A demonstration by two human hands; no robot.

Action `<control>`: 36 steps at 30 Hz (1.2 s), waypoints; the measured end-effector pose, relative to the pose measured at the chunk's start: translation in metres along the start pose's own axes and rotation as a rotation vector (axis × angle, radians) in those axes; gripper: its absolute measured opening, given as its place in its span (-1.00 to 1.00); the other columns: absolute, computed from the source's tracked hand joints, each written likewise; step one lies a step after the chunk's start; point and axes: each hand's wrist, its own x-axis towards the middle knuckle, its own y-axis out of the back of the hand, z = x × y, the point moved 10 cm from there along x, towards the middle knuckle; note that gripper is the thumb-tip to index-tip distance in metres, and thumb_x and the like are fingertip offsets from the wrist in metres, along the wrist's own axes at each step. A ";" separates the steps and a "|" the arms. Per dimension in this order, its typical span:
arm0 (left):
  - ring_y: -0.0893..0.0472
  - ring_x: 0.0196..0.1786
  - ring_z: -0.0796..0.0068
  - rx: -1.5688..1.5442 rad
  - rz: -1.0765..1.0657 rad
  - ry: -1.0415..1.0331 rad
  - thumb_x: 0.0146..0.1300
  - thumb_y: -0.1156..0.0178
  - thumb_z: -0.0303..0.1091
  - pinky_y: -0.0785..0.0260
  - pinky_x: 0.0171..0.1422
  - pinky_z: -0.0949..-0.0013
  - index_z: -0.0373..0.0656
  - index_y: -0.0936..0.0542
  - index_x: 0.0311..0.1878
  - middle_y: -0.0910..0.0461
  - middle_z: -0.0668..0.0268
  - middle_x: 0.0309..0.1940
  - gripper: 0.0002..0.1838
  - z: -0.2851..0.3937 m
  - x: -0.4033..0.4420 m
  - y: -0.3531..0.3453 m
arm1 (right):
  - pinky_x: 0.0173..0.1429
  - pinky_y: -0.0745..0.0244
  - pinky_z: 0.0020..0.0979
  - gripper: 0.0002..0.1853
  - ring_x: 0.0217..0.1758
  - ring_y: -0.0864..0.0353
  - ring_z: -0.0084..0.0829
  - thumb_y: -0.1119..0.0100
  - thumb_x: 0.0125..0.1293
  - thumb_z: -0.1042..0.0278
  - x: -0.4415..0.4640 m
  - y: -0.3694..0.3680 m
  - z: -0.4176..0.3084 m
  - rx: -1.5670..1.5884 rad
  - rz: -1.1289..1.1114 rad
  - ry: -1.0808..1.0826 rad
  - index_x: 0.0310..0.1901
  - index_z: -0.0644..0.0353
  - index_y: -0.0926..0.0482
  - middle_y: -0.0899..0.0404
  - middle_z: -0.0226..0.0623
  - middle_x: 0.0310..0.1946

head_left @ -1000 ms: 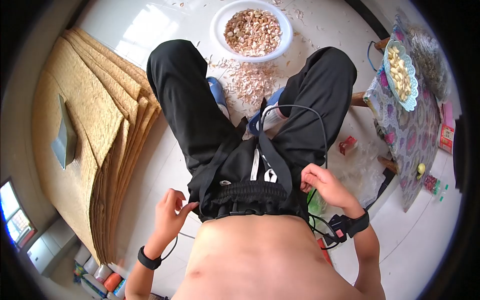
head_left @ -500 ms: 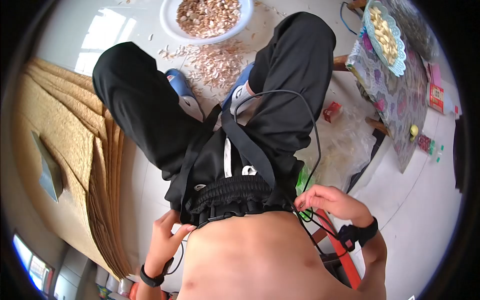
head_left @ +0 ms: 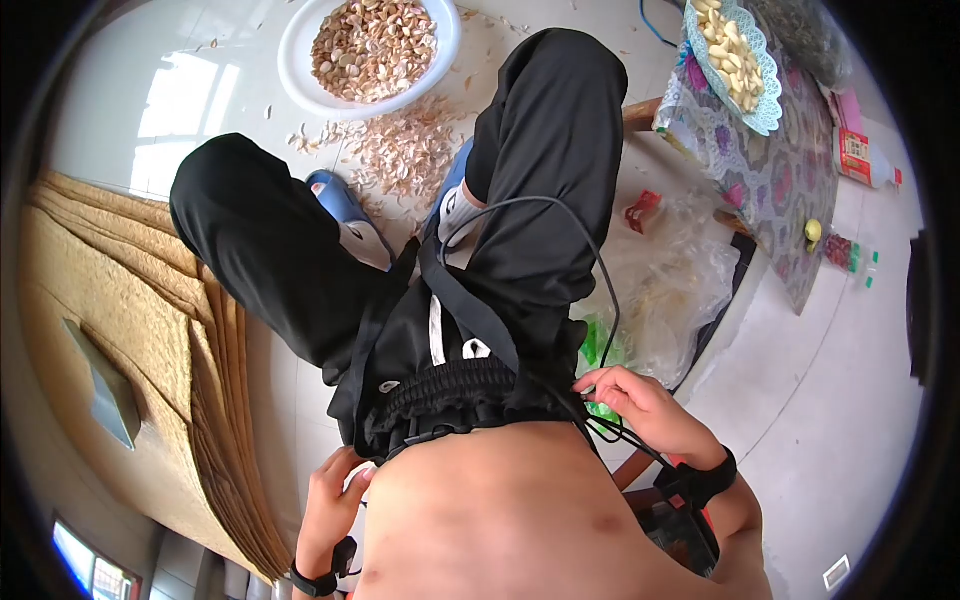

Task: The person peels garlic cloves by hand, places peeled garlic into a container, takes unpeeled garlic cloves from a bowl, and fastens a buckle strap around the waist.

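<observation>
My left hand (head_left: 333, 497) is closed at the left side of the black trousers (head_left: 260, 245), its fingertips against the elastic waistband (head_left: 445, 388). A black belt (head_left: 430, 434) runs just below the waistband, against the bare belly. On the other side, my right hand (head_left: 645, 408) pinches with thumb and fingers at the hip, where the black cable (head_left: 612, 290) passes; what exactly lies in the pinch is hidden. The cable loops over the right thigh. Black straps (head_left: 475, 295) hang between the legs. Each wrist wears a black band.
A white basin (head_left: 296, 60) of garlic cloves stands ahead, with peelings (head_left: 400, 150) scattered around the blue slippers (head_left: 338, 198). At right, a blue tray (head_left: 768, 110) of peeled cloves rests on a cloth-covered table (head_left: 790, 210). Plastic bags (head_left: 655, 280) lie beneath. Folded tan mats (head_left: 110, 300) stand left.
The view has shifted, so the basin and table sit farther left, and the floor things lower. Both hands stay at the waist, with little change in their grip.
</observation>
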 end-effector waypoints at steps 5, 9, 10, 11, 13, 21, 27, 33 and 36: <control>-0.54 -0.36 0.19 -0.026 0.092 0.043 0.09 -0.11 -0.50 -0.34 -0.27 0.40 -0.40 -0.46 -0.32 -0.51 0.07 -0.44 -0.86 0.009 0.003 0.010 | -0.07 -0.36 -0.41 -0.86 -0.20 -0.50 -0.40 0.17 0.33 0.45 -0.014 -0.011 -0.007 0.152 -0.178 -0.213 -0.31 0.30 -0.38 -0.54 -0.20 -0.27; -0.53 -0.39 0.36 -0.063 0.118 0.039 0.10 -0.11 -0.48 -0.34 -0.27 0.46 -0.40 -0.50 -0.32 -0.54 0.09 -0.45 -0.85 0.009 0.004 0.018 | 0.01 -0.34 -0.40 -0.88 -0.05 -0.49 -0.31 0.16 0.33 0.44 -0.019 -0.006 -0.008 0.052 -0.043 -0.113 -0.29 0.29 -0.35 -0.50 -0.09 -0.08; -0.53 -0.39 0.39 -0.093 0.098 0.064 0.13 -0.09 -0.46 -0.34 -0.27 0.46 -0.40 -0.50 -0.28 -0.55 0.09 -0.44 -0.83 0.010 0.005 0.018 | 0.02 -0.33 -0.41 -0.88 -0.02 -0.48 -0.30 0.16 0.33 0.43 -0.023 -0.011 -0.002 0.089 -0.035 -0.074 -0.28 0.29 -0.34 -0.48 -0.08 -0.05; -0.52 -0.38 0.42 -0.120 0.072 0.094 0.15 -0.08 -0.45 -0.34 -0.26 0.47 -0.39 -0.50 -0.25 -0.55 0.09 -0.42 -0.82 0.010 0.002 0.018 | 0.04 -0.32 -0.42 -0.88 0.01 -0.47 -0.29 0.16 0.33 0.43 -0.027 -0.015 0.000 0.132 -0.028 -0.040 -0.27 0.29 -0.34 -0.47 -0.06 -0.03; -0.51 -0.38 0.47 -0.205 0.043 0.137 0.20 -0.04 -0.41 -0.34 -0.27 0.47 -0.40 -0.49 -0.19 -0.56 0.10 -0.41 -0.78 0.006 -0.003 0.017 | 0.05 -0.31 -0.42 -0.88 0.03 -0.46 -0.28 0.15 0.33 0.42 -0.027 -0.013 -0.001 0.073 0.045 -0.032 -0.25 0.29 -0.33 -0.42 -0.03 0.02; -0.41 -0.49 0.58 -0.213 -0.050 0.134 0.24 -0.01 -0.38 -0.29 -0.39 0.49 -0.41 -0.47 -0.20 -0.55 0.18 -0.53 -0.76 -0.001 0.004 0.015 | -0.04 -0.34 -0.40 -0.83 -0.09 -0.50 -0.28 0.16 0.34 0.36 -0.011 -0.010 -0.019 0.017 0.040 -0.146 -0.25 0.30 -0.34 -0.52 -0.08 -0.16; -0.31 -0.59 0.58 -0.328 -0.009 0.090 0.20 -0.07 -0.39 -0.19 -0.49 0.41 -0.39 -0.36 -0.46 -0.40 0.11 -0.68 -0.76 -0.033 0.018 0.001 | -0.11 -0.33 -0.48 -0.80 -0.25 -0.43 -0.52 0.15 0.34 0.30 -0.005 -0.014 0.002 0.028 -0.028 -0.190 -0.27 0.28 -0.39 -0.50 -0.33 -0.35; -0.28 -0.55 0.61 -0.005 -0.074 -0.050 0.25 -0.01 -0.33 -0.14 -0.49 0.43 -0.36 -0.34 -0.46 -0.34 0.13 -0.67 -0.73 -0.003 0.012 0.005 | -0.12 -0.33 -0.50 -0.83 -0.30 -0.42 -0.52 0.18 0.34 0.36 0.008 -0.015 0.001 0.142 -0.105 -0.091 -0.32 0.26 -0.34 -0.44 -0.36 -0.43; -0.28 -0.54 0.65 -0.205 -0.129 0.131 0.27 0.01 -0.31 -0.14 -0.48 0.46 -0.34 -0.33 -0.48 -0.30 0.23 -0.67 -0.72 -0.027 0.010 -0.003 | -0.12 -0.31 -0.51 -0.83 -0.31 -0.39 -0.53 0.19 0.35 0.35 0.017 -0.019 0.007 0.294 -0.188 -0.060 -0.33 0.25 -0.33 -0.43 -0.36 -0.43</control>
